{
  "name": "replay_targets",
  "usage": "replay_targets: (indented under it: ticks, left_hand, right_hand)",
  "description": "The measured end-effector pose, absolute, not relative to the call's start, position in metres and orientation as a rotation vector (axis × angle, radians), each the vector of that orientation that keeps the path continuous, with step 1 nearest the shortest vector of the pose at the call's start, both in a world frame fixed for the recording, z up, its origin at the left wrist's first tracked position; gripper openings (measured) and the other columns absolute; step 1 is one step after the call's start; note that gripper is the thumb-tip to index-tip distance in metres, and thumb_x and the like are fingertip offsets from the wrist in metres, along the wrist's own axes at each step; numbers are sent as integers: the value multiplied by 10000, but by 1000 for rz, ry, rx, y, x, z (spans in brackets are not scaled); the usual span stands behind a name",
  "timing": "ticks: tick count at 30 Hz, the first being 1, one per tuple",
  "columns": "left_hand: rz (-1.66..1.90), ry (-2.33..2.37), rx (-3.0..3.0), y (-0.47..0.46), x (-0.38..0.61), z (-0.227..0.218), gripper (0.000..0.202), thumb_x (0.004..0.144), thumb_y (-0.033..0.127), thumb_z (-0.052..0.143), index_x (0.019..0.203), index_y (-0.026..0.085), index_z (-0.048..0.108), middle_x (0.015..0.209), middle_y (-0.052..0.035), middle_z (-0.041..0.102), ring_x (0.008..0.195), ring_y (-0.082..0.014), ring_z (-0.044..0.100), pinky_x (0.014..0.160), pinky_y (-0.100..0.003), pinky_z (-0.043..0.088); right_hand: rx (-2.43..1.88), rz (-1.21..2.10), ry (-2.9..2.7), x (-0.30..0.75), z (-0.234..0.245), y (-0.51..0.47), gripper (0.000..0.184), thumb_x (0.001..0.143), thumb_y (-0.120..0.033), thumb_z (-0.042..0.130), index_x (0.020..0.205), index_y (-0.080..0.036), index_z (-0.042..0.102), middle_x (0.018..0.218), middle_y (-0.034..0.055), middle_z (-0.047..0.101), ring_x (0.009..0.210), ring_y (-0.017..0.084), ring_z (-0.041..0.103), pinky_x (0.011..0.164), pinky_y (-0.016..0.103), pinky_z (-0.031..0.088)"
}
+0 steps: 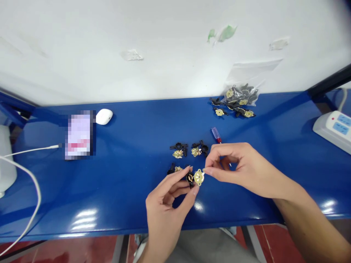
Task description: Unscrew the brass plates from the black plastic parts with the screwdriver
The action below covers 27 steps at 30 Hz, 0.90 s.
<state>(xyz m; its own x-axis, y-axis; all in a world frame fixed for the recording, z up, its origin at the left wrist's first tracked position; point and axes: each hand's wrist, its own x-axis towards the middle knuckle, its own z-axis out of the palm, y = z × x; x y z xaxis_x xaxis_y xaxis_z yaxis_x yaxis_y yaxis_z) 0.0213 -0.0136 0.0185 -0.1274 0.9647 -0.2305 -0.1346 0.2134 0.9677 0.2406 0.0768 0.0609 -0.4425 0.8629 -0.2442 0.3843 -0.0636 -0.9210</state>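
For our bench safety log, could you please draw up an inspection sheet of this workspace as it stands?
Surface: glossy blue bench.
Job's things: brass-and-black part in hand; loose parts nearby; plastic bag of parts further back; screwdriver with red and blue handle.
Clutter: pixelated device; white earbud case.
Grippers: left hand holds the part; right hand has its fingers at the disc's edge.
Cables: thin white cable to the device; thicker white cable; cord behind power strip.
Surroundings: white wall with tape scraps; red floor.
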Motion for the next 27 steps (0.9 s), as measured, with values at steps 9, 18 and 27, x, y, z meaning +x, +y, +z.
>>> replay_targets:
  ticks: [9,18,27]
  left_hand:
    - [1152,1273,925,-13,23,23,366,939,215,918,1283,338,902,1243,-48,876,1022,-202,863,984,-282,730]
    - [1144,1270,929,-12,23,23,270,1009,212,857,1243,334,916,1150,-32,895,988,-169,855,973,-239,712]
    - [1131,1255,927,-13,19,22,296,1015,196,849,1262,347,908,1189,-12,907,1032,-155,872,995,-189,686]
  right_hand:
    - [-1286,1504,-1851,236,55,72,143,992,-348,818,890,-252,786,800,-24,702,690,128,602,604,291,465]
    - [-1295,1463,-1893,234,59,72,113,976,-281,812,881,-246,764,800,-38,690,692,120,592,609,294,461]
    - [-1254,1419,-1938,235,54,73,116,973,-285,811,874,-247,766,787,-50,685,675,103,587,591,268,466]
